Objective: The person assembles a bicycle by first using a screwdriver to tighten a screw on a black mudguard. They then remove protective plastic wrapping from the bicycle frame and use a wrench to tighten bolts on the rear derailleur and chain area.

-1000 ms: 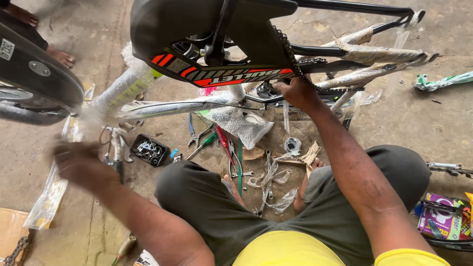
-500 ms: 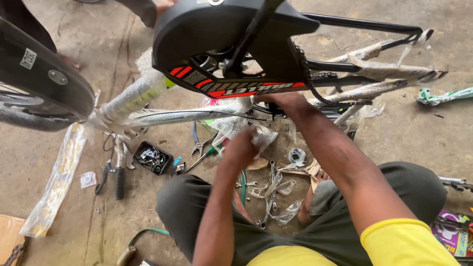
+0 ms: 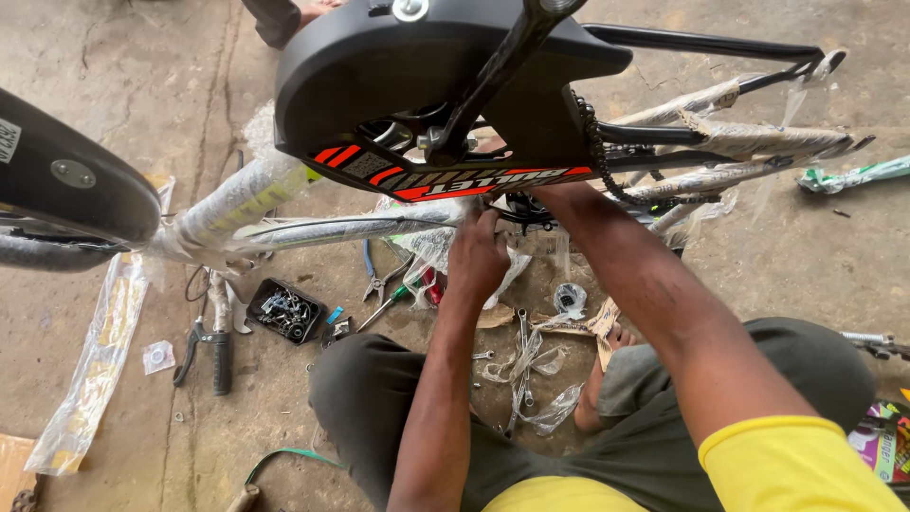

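The left hand (image 3: 477, 254) reaches up under the black chain guard (image 3: 379, 85) of the upturned bicycle, fingers curled at the crank area; whether they clamp anything I cannot tell. The right hand is hidden behind the guard. Pliers (image 3: 379, 280) and spanners (image 3: 519, 341) lie on the concrete floor (image 3: 787, 275) below.
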